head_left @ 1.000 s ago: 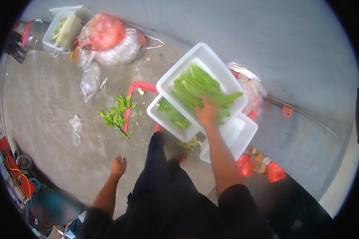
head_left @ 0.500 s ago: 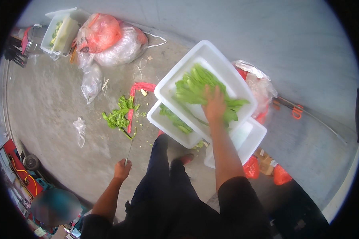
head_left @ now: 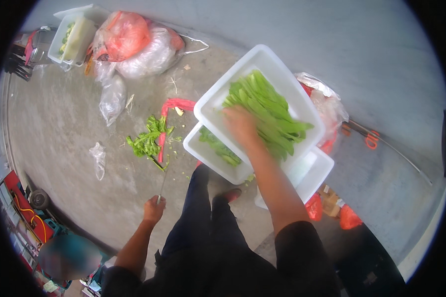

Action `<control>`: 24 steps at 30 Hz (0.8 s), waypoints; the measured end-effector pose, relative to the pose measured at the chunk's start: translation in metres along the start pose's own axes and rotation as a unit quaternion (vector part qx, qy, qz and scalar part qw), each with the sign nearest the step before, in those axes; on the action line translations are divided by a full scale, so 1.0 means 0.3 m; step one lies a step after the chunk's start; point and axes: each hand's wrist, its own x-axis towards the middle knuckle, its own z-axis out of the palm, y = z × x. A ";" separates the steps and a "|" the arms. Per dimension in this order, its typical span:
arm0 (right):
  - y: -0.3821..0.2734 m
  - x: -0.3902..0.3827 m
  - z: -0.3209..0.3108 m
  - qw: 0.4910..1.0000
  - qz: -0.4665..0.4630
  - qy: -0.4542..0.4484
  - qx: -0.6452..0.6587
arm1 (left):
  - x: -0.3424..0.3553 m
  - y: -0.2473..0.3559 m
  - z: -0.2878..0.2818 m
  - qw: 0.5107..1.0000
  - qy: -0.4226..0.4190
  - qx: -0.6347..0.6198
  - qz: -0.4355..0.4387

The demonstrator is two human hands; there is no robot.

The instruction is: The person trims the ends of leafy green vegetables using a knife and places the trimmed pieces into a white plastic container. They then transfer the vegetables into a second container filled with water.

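My left hand [head_left: 153, 211] is closed round the handle of a knife [head_left: 162, 187], its thin blade pointing away from me over the floor. Inside the upper white plastic tub [head_left: 214, 108], my right hand [head_left: 240, 123] is at the left edge of a pile of long green leafy vegetables [head_left: 267, 111]. Motion smears its fingers, so their grip is unclear. That tub rests across two others: a white tub [head_left: 195, 147] with greens [head_left: 218, 147] in it at the lower left, and another white tub [head_left: 322, 166] at the lower right.
Loose green leaves [head_left: 146, 145] and a strip of red plastic [head_left: 176, 104] lie on the concrete floor. Stuffed plastic bags [head_left: 134, 44] and a lidded container [head_left: 67, 42] stand far left. Beside the tubs are more bags [head_left: 328, 106] and orange-handled scissors [head_left: 371, 140].
My right hand has moved left and slightly toward me, off the middle of the leaves. The leaves now lie more evenly lined up. My left hand still holds the knife, nearly unmoved.
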 end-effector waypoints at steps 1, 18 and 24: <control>-0.005 0.031 0.028 1.000 -0.009 -0.023 0.001 | 0.005 0.007 0.000 1.000 -0.002 -0.006 -0.003; -0.138 0.069 -0.022 0.924 0.223 0.107 0.291 | -0.055 -0.116 -0.009 0.993 0.030 -0.079 -0.087; -0.486 -0.108 0.102 0.937 0.020 -0.066 0.342 | -0.034 -0.139 0.042 0.987 -0.013 -0.113 -0.114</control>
